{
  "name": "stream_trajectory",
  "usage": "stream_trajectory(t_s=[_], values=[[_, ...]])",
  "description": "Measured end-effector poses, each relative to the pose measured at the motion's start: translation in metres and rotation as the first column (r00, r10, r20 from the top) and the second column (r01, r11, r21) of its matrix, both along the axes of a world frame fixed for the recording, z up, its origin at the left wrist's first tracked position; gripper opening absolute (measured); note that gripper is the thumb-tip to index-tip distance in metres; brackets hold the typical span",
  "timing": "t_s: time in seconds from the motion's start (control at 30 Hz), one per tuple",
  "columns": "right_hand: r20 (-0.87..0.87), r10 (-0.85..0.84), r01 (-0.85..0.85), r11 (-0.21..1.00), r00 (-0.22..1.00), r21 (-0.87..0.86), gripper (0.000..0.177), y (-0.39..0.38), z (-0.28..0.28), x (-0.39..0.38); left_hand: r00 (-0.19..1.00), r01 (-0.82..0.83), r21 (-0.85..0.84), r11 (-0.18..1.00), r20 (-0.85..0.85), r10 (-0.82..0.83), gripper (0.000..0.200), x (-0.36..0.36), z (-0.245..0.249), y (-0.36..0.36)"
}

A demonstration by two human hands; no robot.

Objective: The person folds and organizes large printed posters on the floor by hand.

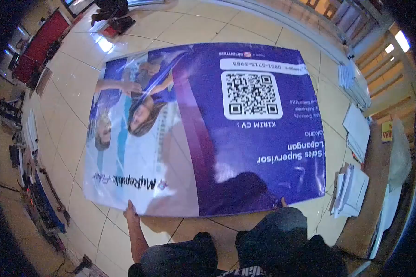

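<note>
Plainly, left hand [131, 213]: at the near edge of the banner [203, 134], left of its middle, fingers clamped on the edge.
Right hand [283, 202]: well apart from the left, at the same edge farther right; mostly hidden by the knee [289, 221], so its grip cannot be told.
Banner: spread out above the tiled floor in front of the person; glossy, flexible sheet, roughly rectangular, rippled along the top, the right side curving out of view.
Banner print: upside down; white and photo area at left, purple at right, a darker maroon stripe between, a shadow across the lower part.
Lettering: "MyRepublic Fiber", "Sales Supervisor Lapangan", "KIRIM CV :", "0851-5713-3983", "sinarmas"; smaller lines at the right are cut off.
QR code [252, 96]: black squares on a white rounded panel.
Floor [85, 231]: pale, shiny tiles with thin dark joints.
Plastic bag [400, 159]: translucent, at the far right; contents cannot be told.
Yellow card [387, 131]: red lettering, too small to read surely, beside the bag.
Paper stack [351, 191]: white, loosely layered, right of the banner.
</note>
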State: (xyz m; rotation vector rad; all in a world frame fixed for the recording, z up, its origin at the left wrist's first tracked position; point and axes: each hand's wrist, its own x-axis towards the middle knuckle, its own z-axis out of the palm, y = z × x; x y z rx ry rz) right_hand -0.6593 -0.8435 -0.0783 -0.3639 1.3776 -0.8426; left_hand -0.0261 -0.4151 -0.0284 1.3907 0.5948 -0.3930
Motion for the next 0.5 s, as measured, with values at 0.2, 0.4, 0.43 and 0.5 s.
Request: stream_trajectory(t_s=[0.2,0.4,0.43,0.5], values=[[-0.11,-0.1,0.091,0.993,0.989,-0.081,0.045,-0.047,0.055,0.044,0.99,0.135,0.115,0.984,0.025,-0.139,0.04,-0.051,0.003,-0.019],[-0.406,0.031,-0.175,0.93,0.914,-0.325,0.043,-0.203,0.063,0.084,0.949,0.144,-0.178,0.973,-0.253,-0.187,0.045,-0.17,0.032,-0.135],[-0.317,-0.007,-0.115,0.924,0.948,-0.364,0.041,-0.252,0.065,0.103,0.936,0.155,-0.224,0.962,-0.278,-0.215,0.046,-0.18,0.034,-0.146],[-0.074,0.024,-0.054,0.897,0.997,-0.439,0.037,-0.337,0.107,0.146,0.925,0.167,-0.29,0.943,-0.285,-0.251,0.047,-0.196,0.033,-0.153]])
